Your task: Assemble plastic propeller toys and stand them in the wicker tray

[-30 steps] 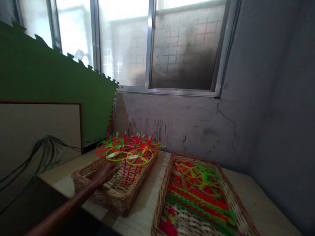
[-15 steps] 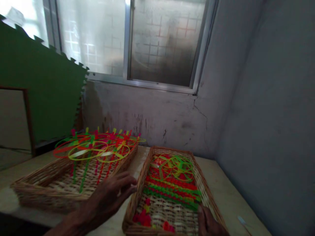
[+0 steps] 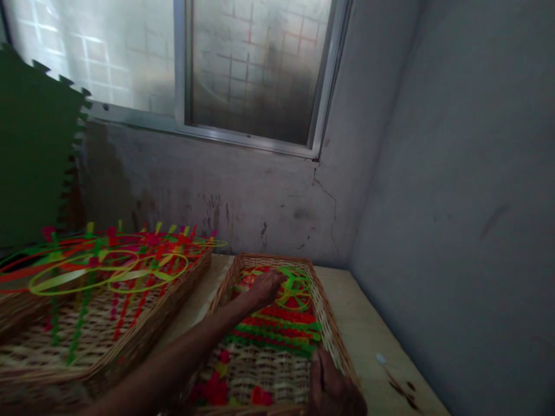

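Note:
My left hand (image 3: 269,287) reaches into the right wicker basket (image 3: 332,323), over the flat ringed propellers. Its fingers are bent together against a green and yellow propeller (image 3: 295,289); what lies between them is hidden. At the basket's near right side, my right hand (image 3: 336,384) is closed, thumb and finger at the end of a green twisted stick (image 3: 299,348). Beyond it, red, green and yellow twisted sticks (image 3: 281,318) lie side by side across the basket. Small pink, red and yellow plastic pieces (image 3: 214,387) sit in the near left corner.
A left wicker basket (image 3: 143,329) holds several upright twisted sticks topped with ringed propellers (image 3: 151,271). Both baskets stand on a pale wooden table (image 3: 347,300). A thin white-tipped object (image 3: 381,359) lies at right. Walls and a window (image 3: 251,69) rise behind; a green foam mat (image 3: 34,150) leans left.
My left hand has moved from between the baskets, forward and right, onto the propellers in the right basket. My right hand stays by the green stick's end. The view has turned right.

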A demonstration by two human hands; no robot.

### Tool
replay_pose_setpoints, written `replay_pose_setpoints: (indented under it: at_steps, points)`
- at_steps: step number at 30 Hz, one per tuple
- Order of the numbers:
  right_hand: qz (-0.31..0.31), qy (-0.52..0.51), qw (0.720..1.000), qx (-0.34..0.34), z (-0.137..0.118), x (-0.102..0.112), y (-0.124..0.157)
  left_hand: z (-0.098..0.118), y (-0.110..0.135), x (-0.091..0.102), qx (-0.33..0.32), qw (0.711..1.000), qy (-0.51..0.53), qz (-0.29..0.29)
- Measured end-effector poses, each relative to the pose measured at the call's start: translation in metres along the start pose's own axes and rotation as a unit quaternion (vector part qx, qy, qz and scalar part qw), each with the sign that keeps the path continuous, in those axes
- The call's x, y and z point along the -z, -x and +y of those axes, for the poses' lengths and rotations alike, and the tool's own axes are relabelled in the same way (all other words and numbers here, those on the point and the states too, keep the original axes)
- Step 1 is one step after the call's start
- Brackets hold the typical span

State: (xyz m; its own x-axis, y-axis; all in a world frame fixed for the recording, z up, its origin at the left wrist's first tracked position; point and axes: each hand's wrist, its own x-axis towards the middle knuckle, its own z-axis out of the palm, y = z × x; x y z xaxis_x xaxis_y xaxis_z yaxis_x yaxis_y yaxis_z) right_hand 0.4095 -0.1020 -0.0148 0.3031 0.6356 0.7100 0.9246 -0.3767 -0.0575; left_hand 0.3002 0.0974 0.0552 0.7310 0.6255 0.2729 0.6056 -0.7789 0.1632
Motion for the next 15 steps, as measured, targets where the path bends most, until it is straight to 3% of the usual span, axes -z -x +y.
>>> replay_pose_setpoints:
  at_steps: [4,8,15]
  points:
    - [0.003,-0.003,1.0,0.011,0.0,0.0,0.0,0.009,-0.019,-0.02,-0.032,0.998,-0.058,-0.016]
    - [0.012,-0.025,1.0,0.009,0.001,0.0,-0.001,0.004,-0.021,-0.033,-0.046,0.994,-0.094,-0.016]
    - [0.049,-0.036,0.998,-0.002,0.001,-0.002,0.0,-0.017,-0.013,-0.026,-0.044,0.996,-0.078,-0.011]
